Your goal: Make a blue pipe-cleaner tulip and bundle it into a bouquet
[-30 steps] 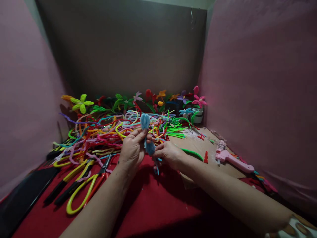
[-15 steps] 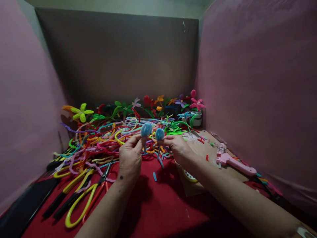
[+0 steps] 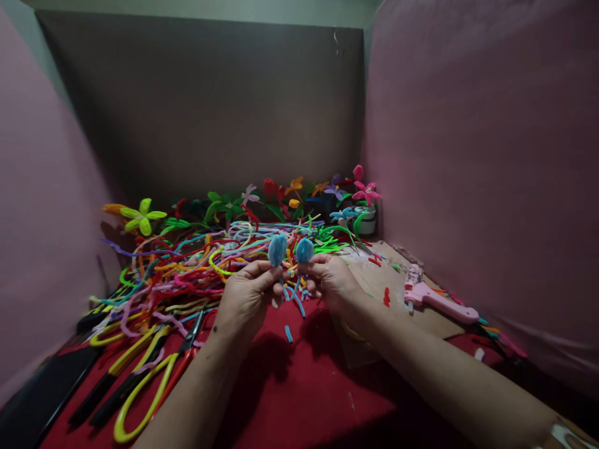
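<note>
Two light blue pipe-cleaner buds are held up side by side above the red cloth. My left hand pinches the left bud just under its rounded head. Close beside it, my right hand pinches the right bud at its base. Blue stems hang down below the fingers and appear to cross. A short blue pipe-cleaner piece lies on the cloth beneath the hands.
Behind the hands spreads a pile of coloured pipe cleaners, backed by finished pipe-cleaner flowers. Yellow-handled scissors and pliers lie at left. A pink glue gun rests on cardboard at right.
The two buds have been turned and now stand at nearly the same height. Both hands have come slightly closer together, and the camera view has shifted a little.
</note>
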The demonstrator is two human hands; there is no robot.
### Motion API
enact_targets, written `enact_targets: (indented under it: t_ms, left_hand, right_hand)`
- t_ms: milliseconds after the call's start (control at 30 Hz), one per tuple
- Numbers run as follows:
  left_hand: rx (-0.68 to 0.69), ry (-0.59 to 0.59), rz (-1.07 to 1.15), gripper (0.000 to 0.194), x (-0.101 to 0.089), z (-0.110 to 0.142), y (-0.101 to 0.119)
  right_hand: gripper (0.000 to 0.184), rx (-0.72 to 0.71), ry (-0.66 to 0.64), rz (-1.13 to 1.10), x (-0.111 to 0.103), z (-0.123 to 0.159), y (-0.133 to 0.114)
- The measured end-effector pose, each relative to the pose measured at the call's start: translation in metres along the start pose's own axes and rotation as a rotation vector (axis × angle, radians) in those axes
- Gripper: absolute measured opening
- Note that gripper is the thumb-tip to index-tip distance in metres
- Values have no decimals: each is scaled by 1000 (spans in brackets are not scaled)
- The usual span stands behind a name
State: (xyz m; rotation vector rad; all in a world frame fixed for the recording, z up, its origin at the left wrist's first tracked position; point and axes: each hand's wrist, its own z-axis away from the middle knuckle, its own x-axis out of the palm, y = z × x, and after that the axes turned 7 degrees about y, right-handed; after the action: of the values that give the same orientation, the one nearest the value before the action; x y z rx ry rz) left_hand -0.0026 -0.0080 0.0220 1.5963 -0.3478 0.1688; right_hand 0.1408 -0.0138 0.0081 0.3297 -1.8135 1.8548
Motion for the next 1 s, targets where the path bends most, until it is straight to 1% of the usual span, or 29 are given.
enact_targets:
  t_ms: [100, 200, 300, 400, 500, 633, 767, 900, 1000]
  left_hand:
    - [-40, -26, 0, 25, -2, -3, 0]
    - [-79, -46, -36, 24, -2, -3, -1]
    - [-60, -59, -82, 23, 2, 1, 0]
    - [24, -46, -122, 23, 7, 5, 1]
    - [87, -17, -117, 24, 9, 7, 0]
    - [76, 10, -111, 26, 8, 6, -2]
    - [47, -36, -87, 25, 8, 5, -3]
    - [48, -82, -36, 29, 8, 2, -4]
    - [37, -80, -9, 28, 9, 0, -5]
  right_hand:
    - [40, -4, 69, -16, -1, -2, 3]
    - [40, -16, 87, -27, -2, -2, 6]
    - [36, -31, 69, -39, -4, -1, 7]
    - [31, -51, 48, -34, -5, 0, 7]
    - [27, -81, 2, -32, -6, 1, 7]
    - [29, -65, -36, -76, -8, 0, 9]
    - [34, -46, -52, -131, -8, 0, 8]
    - [35, -43, -78, -151, -9, 2, 4]
    - [34, -52, -64, -163, -9, 2, 3]
